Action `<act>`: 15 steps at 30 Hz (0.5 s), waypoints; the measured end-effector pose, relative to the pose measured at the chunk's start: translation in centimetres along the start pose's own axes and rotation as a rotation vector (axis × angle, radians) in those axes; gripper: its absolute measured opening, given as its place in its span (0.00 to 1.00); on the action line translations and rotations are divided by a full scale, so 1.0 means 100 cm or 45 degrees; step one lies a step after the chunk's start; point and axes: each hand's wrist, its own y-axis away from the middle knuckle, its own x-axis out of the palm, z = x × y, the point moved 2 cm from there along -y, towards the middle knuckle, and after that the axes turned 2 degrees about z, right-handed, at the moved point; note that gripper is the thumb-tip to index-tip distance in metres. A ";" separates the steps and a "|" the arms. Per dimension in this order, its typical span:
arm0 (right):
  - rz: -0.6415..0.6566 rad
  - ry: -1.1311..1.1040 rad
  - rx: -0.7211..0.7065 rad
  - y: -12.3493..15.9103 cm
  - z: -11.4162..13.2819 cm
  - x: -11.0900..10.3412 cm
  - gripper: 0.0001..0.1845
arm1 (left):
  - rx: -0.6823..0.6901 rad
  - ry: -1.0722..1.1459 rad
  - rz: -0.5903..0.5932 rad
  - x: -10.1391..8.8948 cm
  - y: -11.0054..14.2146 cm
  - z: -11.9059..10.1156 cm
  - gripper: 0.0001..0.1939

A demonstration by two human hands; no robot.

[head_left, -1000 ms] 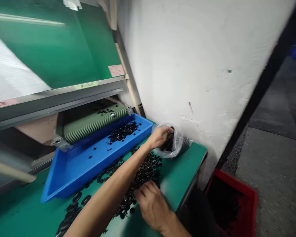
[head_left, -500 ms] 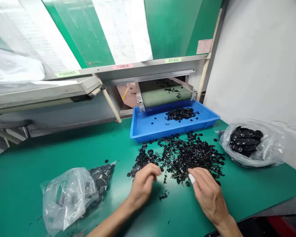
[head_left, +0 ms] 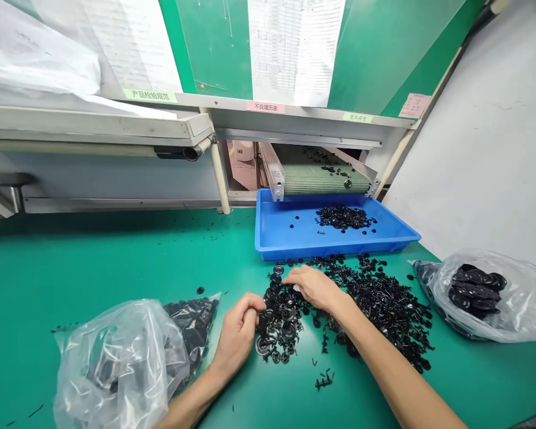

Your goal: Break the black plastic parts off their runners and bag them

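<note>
A heap of small black plastic parts [head_left: 375,298] lies spread on the green table [head_left: 93,268]. My left hand [head_left: 236,333] rests at the heap's left edge, fingers curled in a pinch on black ring parts [head_left: 268,333]. My right hand [head_left: 312,286] reaches across the heap with fingers bent down onto the parts near a blue tray [head_left: 277,238]; whether it holds one is hidden. A clear bag with black parts [head_left: 125,357] lies left of my left hand.
The blue tray holds a small pile of black parts [head_left: 343,217] under a ribbed conveyor belt [head_left: 321,179]. A second clear bag of black discs [head_left: 482,295] sits at the right by the white wall [head_left: 495,149]. Paper sheets [head_left: 295,47] hang on the green board.
The view swung left from the wall to the table. My left hand left the right bag and came to the heap; my right hand moved up and left across the parts.
</note>
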 end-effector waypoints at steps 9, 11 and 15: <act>0.105 -0.604 0.566 0.025 0.019 -0.010 0.16 | -0.121 -0.066 0.159 0.000 0.008 0.018 0.08; 0.179 -0.966 0.740 0.032 0.037 -0.008 0.14 | -0.144 -0.028 0.312 0.005 0.012 0.017 0.12; 0.192 -1.222 0.805 0.046 0.068 -0.004 0.14 | -0.141 -0.145 0.567 0.015 0.018 0.012 0.11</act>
